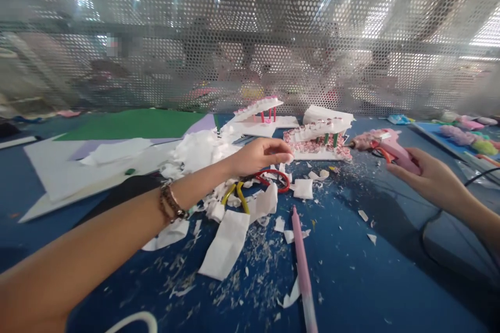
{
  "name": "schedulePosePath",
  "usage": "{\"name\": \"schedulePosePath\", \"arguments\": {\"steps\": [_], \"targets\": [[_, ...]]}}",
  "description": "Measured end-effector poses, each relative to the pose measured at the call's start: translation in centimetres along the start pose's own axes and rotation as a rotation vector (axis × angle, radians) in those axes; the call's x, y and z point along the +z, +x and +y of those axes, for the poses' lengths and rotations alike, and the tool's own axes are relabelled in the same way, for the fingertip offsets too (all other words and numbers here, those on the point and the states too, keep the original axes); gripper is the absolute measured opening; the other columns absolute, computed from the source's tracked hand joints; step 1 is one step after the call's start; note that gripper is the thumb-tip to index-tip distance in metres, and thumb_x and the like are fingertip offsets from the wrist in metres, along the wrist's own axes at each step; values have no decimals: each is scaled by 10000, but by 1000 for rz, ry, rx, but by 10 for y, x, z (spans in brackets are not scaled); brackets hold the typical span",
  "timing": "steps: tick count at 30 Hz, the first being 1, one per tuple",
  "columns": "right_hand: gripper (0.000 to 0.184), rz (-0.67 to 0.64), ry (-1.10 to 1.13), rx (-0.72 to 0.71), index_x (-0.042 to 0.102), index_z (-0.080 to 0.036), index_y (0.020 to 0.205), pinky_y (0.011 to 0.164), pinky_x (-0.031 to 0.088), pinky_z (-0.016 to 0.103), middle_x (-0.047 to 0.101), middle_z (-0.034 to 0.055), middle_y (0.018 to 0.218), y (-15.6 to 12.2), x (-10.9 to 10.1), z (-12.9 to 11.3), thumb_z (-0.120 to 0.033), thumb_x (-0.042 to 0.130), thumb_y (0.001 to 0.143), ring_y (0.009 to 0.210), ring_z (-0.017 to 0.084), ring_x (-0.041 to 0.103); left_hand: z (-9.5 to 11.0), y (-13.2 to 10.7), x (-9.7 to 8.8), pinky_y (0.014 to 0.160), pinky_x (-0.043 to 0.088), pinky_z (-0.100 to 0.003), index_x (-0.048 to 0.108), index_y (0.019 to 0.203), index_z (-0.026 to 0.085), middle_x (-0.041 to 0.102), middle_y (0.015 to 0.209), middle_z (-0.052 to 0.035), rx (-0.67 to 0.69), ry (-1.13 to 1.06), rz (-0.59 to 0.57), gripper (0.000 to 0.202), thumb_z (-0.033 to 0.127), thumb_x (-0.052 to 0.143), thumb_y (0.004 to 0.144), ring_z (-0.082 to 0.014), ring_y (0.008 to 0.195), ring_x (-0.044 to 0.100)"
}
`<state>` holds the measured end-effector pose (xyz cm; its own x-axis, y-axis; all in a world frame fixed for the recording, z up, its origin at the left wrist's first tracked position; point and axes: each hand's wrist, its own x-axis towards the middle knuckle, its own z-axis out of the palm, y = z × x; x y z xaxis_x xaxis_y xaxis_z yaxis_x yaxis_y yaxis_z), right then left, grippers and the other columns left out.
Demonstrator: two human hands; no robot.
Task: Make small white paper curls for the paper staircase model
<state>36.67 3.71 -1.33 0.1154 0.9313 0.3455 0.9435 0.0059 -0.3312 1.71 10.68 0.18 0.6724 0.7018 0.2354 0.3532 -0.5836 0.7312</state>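
Note:
My right hand (429, 169) is wrapped round the handle of a pink hot glue gun (395, 150) with an orange-red trigger. Its nozzle points left, close to a small white model (326, 132) with a slanted top, green posts and pinkish crumbs on its base. My left hand (261, 156) is closed in a pinch at that model's left front edge; a speck of white shows at the fingertips, too small to name. Below this hand lie red-handled scissors (287, 184) and a yellow-handled tool (242, 196), partly under white scraps. A second white model (265, 114) with pink-red posts stands behind.
A pink pen-like tool (300, 255) lies in front. White paper scraps (226, 244) and shavings litter the blue table. Green sheet (133, 124) and white boards (50, 166) are at left, a blue tray (433, 132) of soft coloured lumps at right. A perforated screen (250, 26) stands behind; a black cable (424, 239) trails right.

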Motion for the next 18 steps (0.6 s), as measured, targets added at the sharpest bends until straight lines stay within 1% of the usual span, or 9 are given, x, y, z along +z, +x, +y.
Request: {"name": "schedulePosePath", "arguments": {"steps": [2, 3, 6, 8, 10, 13, 15, 17, 18], "targets": [[522, 81, 17, -67, 503, -214, 822, 490, 282, 247, 443, -36, 598, 6, -5, -11, -709, 474, 657, 531, 113, 380, -7, 6, 6, 793, 423, -259, 595, 896, 144, 622, 975, -81, 37, -21, 74, 296, 411, 516, 796, -154, 899, 571], [505, 108, 36, -97, 501, -216, 833, 492, 284, 245, 441, -37, 608, 9, -6, -17, -693, 483, 668, 534, 109, 374, -13, 9, 8, 816, 412, -263, 601, 886, 147, 611, 1011, -85, 61, 47, 84, 292, 410, 501, 808, -158, 934, 561], [475, 139, 63, -147, 488, -219, 837, 499, 288, 243, 443, -36, 625, 15, -7, -28, -669, 491, 686, 544, 103, 374, -30, 15, 11, 821, 387, -288, 629, 845, 151, 635, 966, -85, 37, 361, 47, 260, 368, 487, 818, -175, 913, 558], [476, 127, 53, -154, 482, -218, 825, 500, 284, 245, 446, -36, 621, 19, -4, -32, -673, 489, 684, 543, 104, 379, -37, 13, 12, 804, 382, -292, 639, 827, 147, 649, 921, -87, 8, 437, 30, 242, 337, 490, 815, -179, 881, 562], [475, 112, 44, -161, 473, -214, 800, 496, 276, 247, 437, -36, 608, 22, -1, -34, -674, 486, 684, 534, 102, 374, -37, 8, 14, 790, 384, -280, 643, 849, 149, 651, 928, -84, 13, 432, 6, 244, 331, 482, 820, -170, 870, 566], [473, 116, 49, -178, 455, -207, 765, 489, 263, 246, 420, -37, 600, 28, 2, -36, -673, 478, 687, 522, 96, 356, -33, 0, 15, 781, 390, -270, 639, 919, 160, 652, 948, -73, 29, 399, -67, 269, 353, 476, 827, -159, 860, 574], [476, 117, 55, -191, 462, -205, 774, 489, 263, 245, 423, -36, 605, 31, 3, -38, -673, 478, 687, 522, 95, 354, -32, -2, 13, 764, 404, -265, 628, 940, 158, 657, 939, -70, -21, 294, -95, 291, 380, 480, 824, -155, 840, 584], [488, 129, 61, -207, 481, -206, 826, 495, 270, 243, 442, -31, 629, 33, 3, -41, -671, 495, 677, 535, 96, 362, -34, 1, 9, 739, 421, -256, 614, 920, 146, 659, 920, -69, -117, 144, -12, 311, 409, 488, 813, -150, 813, 588], [496, 140, 61, -215, 485, -207, 851, 497, 273, 241, 449, -30, 639, 33, 3, -42, -669, 506, 672, 541, 96, 363, -36, 4, 6, 729, 425, -254, 606, 909, 140, 656, 916, -69, -166, 78, 74, 320, 422, 495, 806, -148, 806, 586]]}}
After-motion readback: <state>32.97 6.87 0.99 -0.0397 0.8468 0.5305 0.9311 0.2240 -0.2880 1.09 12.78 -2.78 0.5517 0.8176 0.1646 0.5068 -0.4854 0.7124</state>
